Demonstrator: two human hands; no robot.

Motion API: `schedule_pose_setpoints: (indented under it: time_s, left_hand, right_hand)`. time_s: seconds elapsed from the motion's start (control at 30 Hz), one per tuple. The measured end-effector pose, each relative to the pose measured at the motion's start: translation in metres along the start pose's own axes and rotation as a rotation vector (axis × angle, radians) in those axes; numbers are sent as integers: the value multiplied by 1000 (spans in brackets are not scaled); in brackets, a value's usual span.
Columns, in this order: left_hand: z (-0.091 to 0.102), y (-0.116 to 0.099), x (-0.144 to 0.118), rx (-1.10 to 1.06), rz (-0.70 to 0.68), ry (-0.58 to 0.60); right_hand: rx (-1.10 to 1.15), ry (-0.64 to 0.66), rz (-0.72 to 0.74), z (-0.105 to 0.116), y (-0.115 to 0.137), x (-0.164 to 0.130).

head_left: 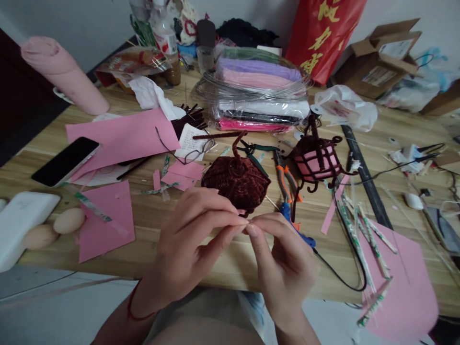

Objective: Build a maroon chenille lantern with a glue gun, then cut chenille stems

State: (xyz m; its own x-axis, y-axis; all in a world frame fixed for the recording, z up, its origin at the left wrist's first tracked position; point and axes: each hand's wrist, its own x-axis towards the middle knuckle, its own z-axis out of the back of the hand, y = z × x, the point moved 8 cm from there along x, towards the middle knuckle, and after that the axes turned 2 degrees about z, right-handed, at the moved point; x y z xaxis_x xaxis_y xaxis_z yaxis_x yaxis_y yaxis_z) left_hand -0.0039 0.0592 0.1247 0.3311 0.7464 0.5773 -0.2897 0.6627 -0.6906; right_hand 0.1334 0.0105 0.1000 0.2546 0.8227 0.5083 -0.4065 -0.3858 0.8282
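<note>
My left hand point(194, 235) and my right hand point(280, 254) meet fingertip to fingertip above the table's front part. Both are closed in a pinch; whatever lies between the fingertips is too small to name. Just beyond them stands a dark brown fuzzy lantern-like piece point(235, 182) with a woven, roof-shaped top and a curved stem. To its right is a second brown lantern point(318, 158) with pink panels and curled feet. Pliers with orange-grey handles point(285, 179) and a blue glue gun point(296, 225) lie between that lantern and my right hand.
Pink sheets point(108, 220) lie at left, with a phone point(65, 161), two eggs point(69, 220) and glasses point(199, 151). Bagged pipe cleaners point(260, 91) sit at the back. Green-white strips point(373, 244) and a black cable point(354, 285) spread at right. A cardboard box point(377, 62) stands behind.
</note>
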Motion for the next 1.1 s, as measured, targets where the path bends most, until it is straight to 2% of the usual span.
schedule_pose_setpoints:
  time_s: [0.1, 0.2, 0.33, 0.43, 0.6, 0.8, 0.93, 1.03, 1.1]
  left_hand:
    - [-3, -7, -3, 165, -100, 16]
    - [-6, -6, -5, 228, -104, 31]
    - [-8, -4, -4, 170, -86, 44]
    - [-8, 0, -3, 111, -50, 29]
    - [-3, 18, -10, 11, 55, -25]
    - [-7, 24, -25, 14, 46, 154]
    - [-2, 28, -32, -54, 107, 93]
    - [5, 27, -30, -144, 131, -10]
    - [7, 22, -24, -187, 110, -38]
  right_hand:
    - [23, -9, -28, 1, -2, 0]
    - [118, 6, -126, -1, -8, 1]
    - [255, 72, -308, -8, -19, 1]
    - [339, 123, -392, -15, -26, -1]
    - [475, 151, -440, -23, -31, -4]
    - [476, 198, -505, -29, -32, -14]
    - [590, 239, -500, -36, -34, -13]
    - [919, 412, -512, -57, -25, -10]
    - [1116, 565, -452, -71, -10, -9]
